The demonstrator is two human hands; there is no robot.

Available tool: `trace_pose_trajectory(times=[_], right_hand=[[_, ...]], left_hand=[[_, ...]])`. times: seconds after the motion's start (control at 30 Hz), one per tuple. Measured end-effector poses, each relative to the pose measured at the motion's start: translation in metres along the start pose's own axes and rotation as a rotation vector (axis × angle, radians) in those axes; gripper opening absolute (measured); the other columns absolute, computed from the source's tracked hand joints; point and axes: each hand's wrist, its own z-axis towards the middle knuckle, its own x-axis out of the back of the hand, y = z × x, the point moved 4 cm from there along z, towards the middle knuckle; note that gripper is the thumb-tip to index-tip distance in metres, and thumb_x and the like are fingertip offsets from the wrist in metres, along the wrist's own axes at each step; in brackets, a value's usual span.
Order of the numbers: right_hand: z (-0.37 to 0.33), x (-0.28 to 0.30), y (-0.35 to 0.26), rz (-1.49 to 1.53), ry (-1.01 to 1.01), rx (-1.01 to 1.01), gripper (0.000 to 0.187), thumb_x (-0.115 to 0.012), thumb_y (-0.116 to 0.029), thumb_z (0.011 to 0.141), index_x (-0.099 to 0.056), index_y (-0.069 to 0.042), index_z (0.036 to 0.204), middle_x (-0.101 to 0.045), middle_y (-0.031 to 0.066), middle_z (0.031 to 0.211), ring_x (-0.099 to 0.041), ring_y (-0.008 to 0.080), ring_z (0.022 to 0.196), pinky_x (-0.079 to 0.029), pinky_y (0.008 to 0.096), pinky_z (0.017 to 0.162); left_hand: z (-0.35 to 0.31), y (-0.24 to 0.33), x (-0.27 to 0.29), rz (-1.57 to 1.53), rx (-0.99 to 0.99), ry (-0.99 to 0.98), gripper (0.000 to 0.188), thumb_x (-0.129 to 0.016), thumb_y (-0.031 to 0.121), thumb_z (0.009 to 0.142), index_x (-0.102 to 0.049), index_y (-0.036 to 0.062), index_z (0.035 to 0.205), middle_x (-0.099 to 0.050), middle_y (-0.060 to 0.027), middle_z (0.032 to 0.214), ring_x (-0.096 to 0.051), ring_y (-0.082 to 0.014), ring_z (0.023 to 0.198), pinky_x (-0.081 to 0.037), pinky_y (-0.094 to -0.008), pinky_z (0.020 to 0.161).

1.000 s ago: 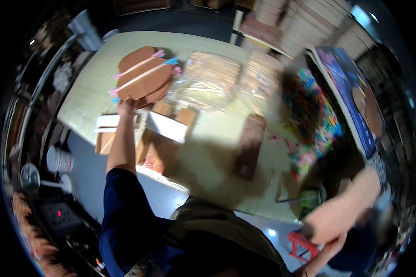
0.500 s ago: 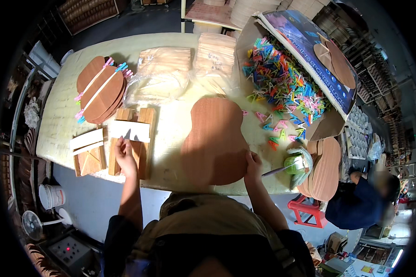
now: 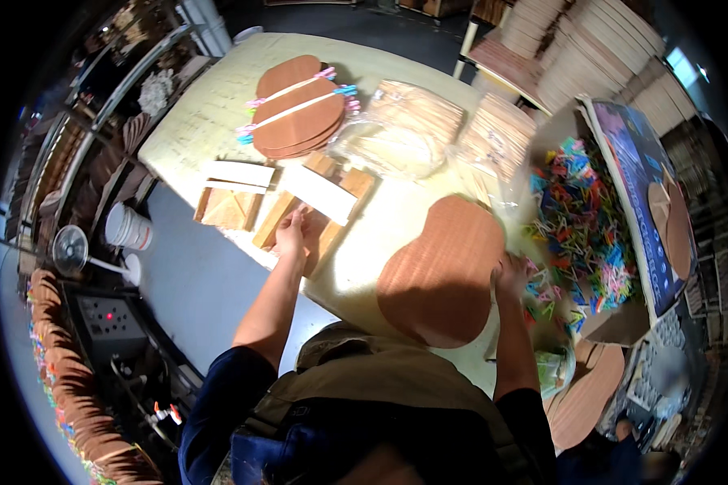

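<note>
A brown guitar-shaped wooden plate [image 3: 445,271] lies flat on the table in front of me. My right hand [image 3: 510,277] is at its right edge, beside loose plastic clips [image 3: 546,291]. Motion smears its fingers, so whether it grips anything is unclear. My left hand [image 3: 291,233] is at the near end of a wooden block jig [image 3: 323,242], its fingertips pinched together. What lies between them, if anything, cannot be made out. A pale wide strip [image 3: 319,194] rests across that jig. To its left, a smaller jig [image 3: 228,208] carries another pale strip [image 3: 239,173].
Clipped brown plates [image 3: 299,113] are stacked at the far left. Bundles of thin wood [image 3: 416,113] in clear plastic lie behind. An open carton [image 3: 615,327] of colourful clips stands right. More plates [image 3: 586,396] are at lower right. A fan [image 3: 71,249] stands left.
My view has turned, so the table appears shifted right and tilted. My right hand has moved farther up the plate's right edge. My left hand stays by the jig, fingers pinched.
</note>
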Motion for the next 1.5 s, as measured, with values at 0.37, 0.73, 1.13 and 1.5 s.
trace_pose_trajectory(times=[0.37, 0.73, 1.13, 1.5], right_hand=[[-0.062, 0.026, 0.006, 0.201, -0.125, -0.158, 0.01, -0.057, -0.02, 0.083, -0.06, -0.011, 0.086, -0.056, 0.0096, 0.087, -0.054, 0.0309, 0.087, -0.048, 0.0438, 0.075], [-0.069, 0.027, 0.006, 1.852, 0.034, -0.953, 0.011, -0.055, -0.011, 0.089, -0.061, -0.003, 0.086, -0.065, 0.008, 0.081, -0.063, 0.0174, 0.071, -0.053, 0.0289, 0.062], [-0.074, 0.009, -0.023, 2.162, 0.083, -1.058, 0.01, -0.054, -0.008, 0.089, -0.061, -0.002, 0.087, -0.065, 0.0119, 0.09, -0.064, 0.0222, 0.081, -0.055, 0.0332, 0.071], [-0.038, 0.028, 0.079, 0.004, 0.011, -0.803, 0.044, -0.057, -0.041, 0.085, -0.058, 0.002, 0.095, -0.061, 0.021, 0.091, -0.059, 0.0395, 0.087, -0.05, 0.0454, 0.076]], left_hand=[[0.02, -0.002, -0.017, -0.187, 0.248, 0.136, 0.011, -0.067, 0.013, 0.083, -0.062, 0.0059, 0.09, -0.057, 0.0008, 0.075, -0.052, -0.0104, 0.062, -0.046, -0.0233, 0.058], [-0.205, -0.025, -0.201, 0.732, -1.155, -0.987, 0.009, -0.066, -0.003, 0.073, -0.06, 0.0018, 0.078, -0.057, -0.0128, 0.087, -0.054, -0.0305, 0.085, -0.046, -0.0375, 0.076], [-0.214, -0.079, -0.224, 0.716, -1.103, -1.142, 0.005, -0.058, -0.001, 0.076, -0.055, 0.0016, 0.073, -0.059, -0.0156, 0.098, -0.055, -0.0338, 0.093, -0.046, -0.0392, 0.081], [-0.211, -0.078, -0.225, 0.67, -1.064, -1.136, 0.01, -0.058, -0.006, 0.07, -0.053, 0.0024, 0.071, -0.059, -0.0146, 0.095, -0.055, -0.0339, 0.09, -0.045, -0.0394, 0.079]])
